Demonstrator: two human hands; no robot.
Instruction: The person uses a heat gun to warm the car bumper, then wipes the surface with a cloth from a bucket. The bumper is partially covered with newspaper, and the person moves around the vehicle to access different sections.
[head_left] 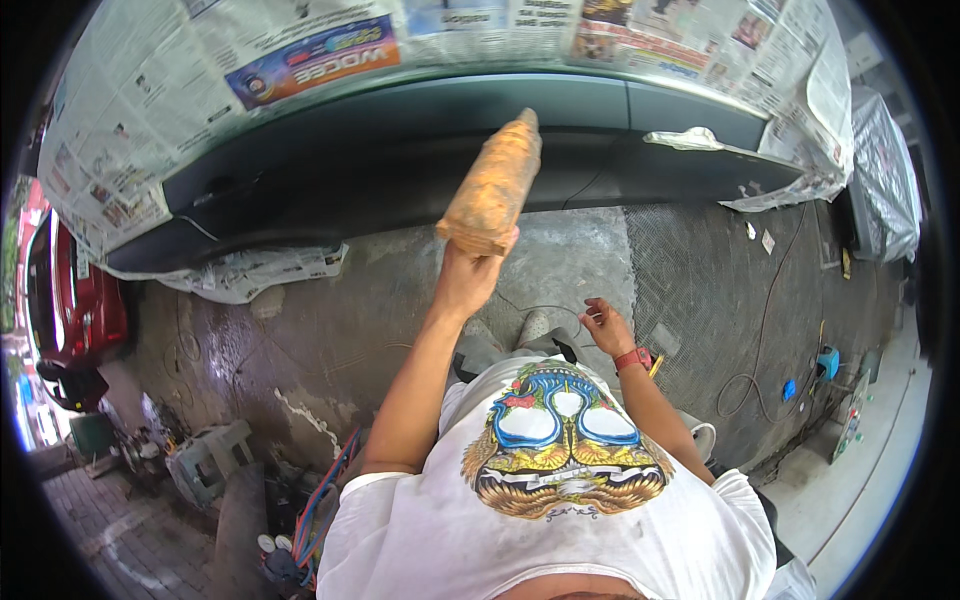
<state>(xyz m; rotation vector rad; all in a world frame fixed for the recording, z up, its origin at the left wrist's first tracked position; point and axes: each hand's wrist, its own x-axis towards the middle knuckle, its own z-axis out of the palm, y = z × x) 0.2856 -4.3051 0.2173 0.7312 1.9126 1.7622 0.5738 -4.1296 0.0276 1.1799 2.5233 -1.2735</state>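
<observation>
My left hand (469,282) reaches forward, its fingers wrapped round the near end of an orange-brown, bottle-shaped thing (493,185). This thing is blotchy and narrows to a greyish tip, which points away from me and overlaps the dark car body panel (380,165). From this view I cannot tell whether the tip touches the panel. A glossy grey-blue band (570,93) runs along the panel's upper part. My right hand (607,326) hangs low beside my body, fingers apart and slightly bent, with nothing in it. A red watch (633,358) circles that wrist.
Newspaper sheets (180,90) cover the car above and around the panel. A hose (765,385) loops on the floor at right, near a blue object (827,362). At left stand a red car (75,290) and a grey frame-like part (210,462). Plastic sheeting (885,180) hangs at far right.
</observation>
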